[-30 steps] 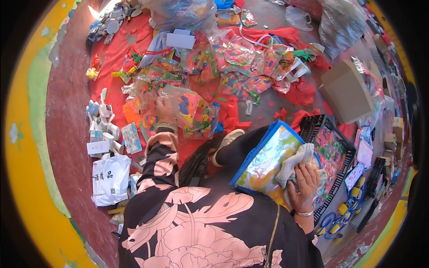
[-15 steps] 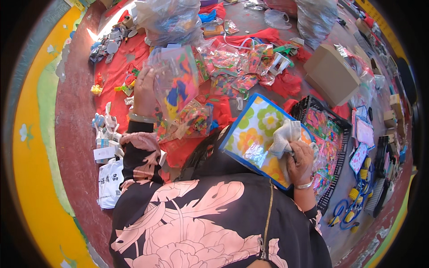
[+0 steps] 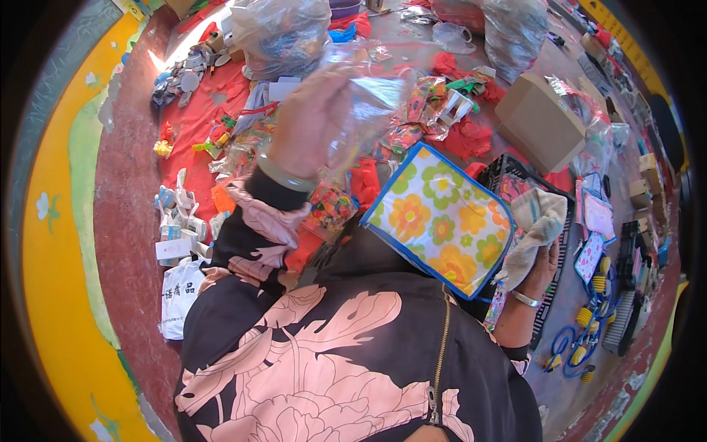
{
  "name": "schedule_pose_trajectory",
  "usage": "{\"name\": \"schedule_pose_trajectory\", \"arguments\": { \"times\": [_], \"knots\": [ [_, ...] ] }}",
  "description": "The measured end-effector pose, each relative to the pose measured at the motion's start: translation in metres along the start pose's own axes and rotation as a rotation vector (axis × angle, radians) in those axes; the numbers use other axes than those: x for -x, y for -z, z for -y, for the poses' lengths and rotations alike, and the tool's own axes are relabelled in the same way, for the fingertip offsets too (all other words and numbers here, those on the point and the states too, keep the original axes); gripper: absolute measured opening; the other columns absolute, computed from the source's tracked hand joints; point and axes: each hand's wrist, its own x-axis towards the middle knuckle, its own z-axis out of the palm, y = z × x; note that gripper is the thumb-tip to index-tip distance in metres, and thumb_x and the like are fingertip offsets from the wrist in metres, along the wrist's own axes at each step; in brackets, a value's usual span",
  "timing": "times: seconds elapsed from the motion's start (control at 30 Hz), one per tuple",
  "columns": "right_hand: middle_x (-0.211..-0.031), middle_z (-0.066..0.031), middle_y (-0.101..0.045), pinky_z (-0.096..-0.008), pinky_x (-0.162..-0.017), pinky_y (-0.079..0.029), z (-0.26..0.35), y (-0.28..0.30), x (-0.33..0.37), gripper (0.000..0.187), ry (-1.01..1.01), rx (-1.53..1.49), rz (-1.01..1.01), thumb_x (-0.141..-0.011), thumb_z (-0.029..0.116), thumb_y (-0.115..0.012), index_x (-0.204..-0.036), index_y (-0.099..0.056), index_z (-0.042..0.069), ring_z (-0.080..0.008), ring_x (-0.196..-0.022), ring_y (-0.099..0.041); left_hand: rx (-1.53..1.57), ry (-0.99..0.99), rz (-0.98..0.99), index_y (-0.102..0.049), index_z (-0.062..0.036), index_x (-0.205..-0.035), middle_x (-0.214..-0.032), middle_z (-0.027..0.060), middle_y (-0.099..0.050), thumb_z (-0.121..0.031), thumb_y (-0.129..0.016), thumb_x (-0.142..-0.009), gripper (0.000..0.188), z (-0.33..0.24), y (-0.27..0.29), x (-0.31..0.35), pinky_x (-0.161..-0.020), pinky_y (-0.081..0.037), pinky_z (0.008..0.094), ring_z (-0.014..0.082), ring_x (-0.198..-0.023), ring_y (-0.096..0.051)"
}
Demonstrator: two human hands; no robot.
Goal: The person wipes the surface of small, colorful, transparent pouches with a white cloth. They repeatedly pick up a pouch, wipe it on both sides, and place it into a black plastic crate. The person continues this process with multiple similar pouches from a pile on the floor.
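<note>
My left hand [image 3: 313, 121] is raised over the red cloth, smeared by motion, with its fingers closed on a clear plastic bag [image 3: 379, 99]. What the bag contains is too blurred to make out. A flat flower-patterned piece with a blue border [image 3: 442, 228] lies tilted across my lap. Just right of it, my right hand [image 3: 543, 269] grips a crumpled greyish-white cloth [image 3: 537, 221], apart from the patterned piece. Below my left wrist sits a clear packet of small colourful pieces [image 3: 331, 206].
A black crate [image 3: 563, 250] with colourful packets stands at the right, below a brown cardboard box [image 3: 541, 121]. Blue-and-yellow corded items [image 3: 582, 331] lie farther right. Large filled plastic bags [image 3: 283, 37] stand at the back. A white bag [image 3: 182, 298] lies at the left.
My left hand has swung right and closer with the clear bag. My right hand has moved right with the cloth, off the flower-patterned piece.
</note>
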Motion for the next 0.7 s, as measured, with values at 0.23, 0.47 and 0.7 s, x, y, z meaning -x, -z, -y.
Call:
{"name": "schedule_pose_trajectory", "arguments": {
  "times": [0.23,0.47,0.7],
  "knots": [
    [-0.107,-0.0122,-0.061,-0.0296,-0.074,-0.050,0.005,0.065,-0.010,0.034,0.097,0.306,-0.228,-0.093,0.017,-0.051,-0.121,-0.050,-0.001,-0.0198,-0.089,-0.061,0.384,0.626,0.140,-0.053,0.0028,-0.108,-0.107,0.0187,-0.060,-0.022,-0.041,-0.095,0.030,0.081,-0.035,0.013,-0.088,-0.048,0.0392,0.0314,-0.098,-0.059],
    [-0.105,-0.0121,-0.061,-0.0286,-0.072,-0.051,0.044,0.045,0.001,0.030,0.070,0.054,-0.284,-0.093,0.013,-0.051,-0.120,-0.051,-0.001,-0.0193,-0.085,-0.062,0.238,0.865,0.036,-0.053,-0.0004,-0.105,-0.105,0.0155,-0.062,-0.025,-0.045,-0.096,0.027,0.153,0.015,0.025,-0.089,-0.048,0.0378,0.0239,-0.098,-0.061],
    [-0.104,-0.0069,-0.061,-0.0280,-0.080,-0.049,0.021,-0.041,0.015,0.036,0.308,0.424,0.164,-0.090,0.000,-0.048,-0.125,-0.049,0.004,-0.0163,-0.093,-0.060,-0.235,0.752,0.199,-0.056,-0.0027,-0.108,-0.095,0.0049,-0.063,-0.014,-0.052,-0.093,0.019,0.144,0.006,0.077,-0.074,-0.051,0.0276,0.0126,-0.081,-0.062]
  ]
}}
